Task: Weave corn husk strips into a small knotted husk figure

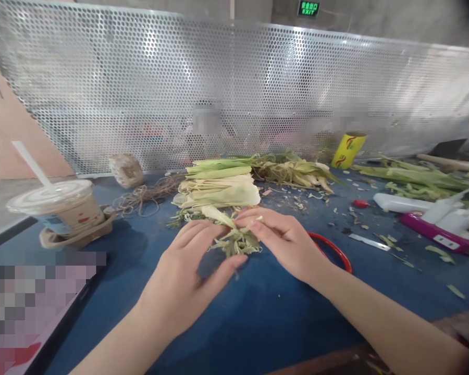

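A small frayed bundle of corn husk strips (237,244) is between my two hands, with a pale strip sticking up at its top. My left hand (182,268) curves round its left side, fingers at the top and thumb below. My right hand (287,240) pinches the upper right part of the bundle between thumb and fingers. Just beyond my fingers lies a neat pile of flat corn husks (219,191), pale in front and greener at the back. A red loop (338,252) lies on the table behind my right wrist, partly hidden.
On the blue table (258,333), a lidded drink cup (68,208) and tangled twine (146,195) are at left. More husks (293,172), a yellow tube (348,150), a blade (369,242) and a purple power strip (440,234) are at right. A perforated metal screen (242,78) stands behind.
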Tool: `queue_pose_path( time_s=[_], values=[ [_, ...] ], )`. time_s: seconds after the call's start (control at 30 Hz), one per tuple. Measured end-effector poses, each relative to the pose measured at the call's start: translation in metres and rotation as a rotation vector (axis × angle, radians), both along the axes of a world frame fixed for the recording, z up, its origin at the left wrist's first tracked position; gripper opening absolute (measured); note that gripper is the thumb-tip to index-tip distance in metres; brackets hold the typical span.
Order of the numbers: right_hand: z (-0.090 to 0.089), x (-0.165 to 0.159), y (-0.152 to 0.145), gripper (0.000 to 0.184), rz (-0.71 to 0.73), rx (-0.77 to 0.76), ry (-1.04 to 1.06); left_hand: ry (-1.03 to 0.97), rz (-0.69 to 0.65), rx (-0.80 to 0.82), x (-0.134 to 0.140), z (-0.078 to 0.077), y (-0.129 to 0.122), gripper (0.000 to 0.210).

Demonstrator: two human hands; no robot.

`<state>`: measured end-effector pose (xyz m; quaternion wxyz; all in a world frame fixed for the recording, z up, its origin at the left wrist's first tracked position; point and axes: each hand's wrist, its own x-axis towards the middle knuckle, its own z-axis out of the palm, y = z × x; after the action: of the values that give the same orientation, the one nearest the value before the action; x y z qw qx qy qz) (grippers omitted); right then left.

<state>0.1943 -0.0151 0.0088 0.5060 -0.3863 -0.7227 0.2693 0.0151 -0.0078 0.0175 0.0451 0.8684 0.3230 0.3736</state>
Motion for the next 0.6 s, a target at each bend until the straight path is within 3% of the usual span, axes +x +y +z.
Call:
queue_pose_path(
  time_s=[0.07, 0.13, 0.2, 0.47, 0.6],
  values=[
    [-0.001, -0.002, -0.001, 0.025, 0.009, 0.018, -0.052, -0.095, 0.005, -0.211, 0.005, -0.005, 0.0, 0.024],
    [-0.001, -0.003, -0.002, 0.025, 0.017, 0.027, -0.092, -0.213, -0.011, -0.402, 0.01, -0.01, 0.001, 0.014],
    [-0.001, -0.004, -0.003, 0.025, 0.019, 0.031, -0.086, -0.303, -0.021, -0.491, 0.013, -0.013, 0.001, 0.012],
    [0.001, -0.003, -0.005, 0.019, -0.024, 0.074, -0.004, -0.311, -0.059, -0.447, 0.014, -0.01, -0.004, 0.017],
    [0.001, -0.004, -0.003, 0.022, -0.007, -0.048, 0.002, -0.298, -0.065, -0.501, 0.014, -0.01, -0.003, 0.017]
  ],
)
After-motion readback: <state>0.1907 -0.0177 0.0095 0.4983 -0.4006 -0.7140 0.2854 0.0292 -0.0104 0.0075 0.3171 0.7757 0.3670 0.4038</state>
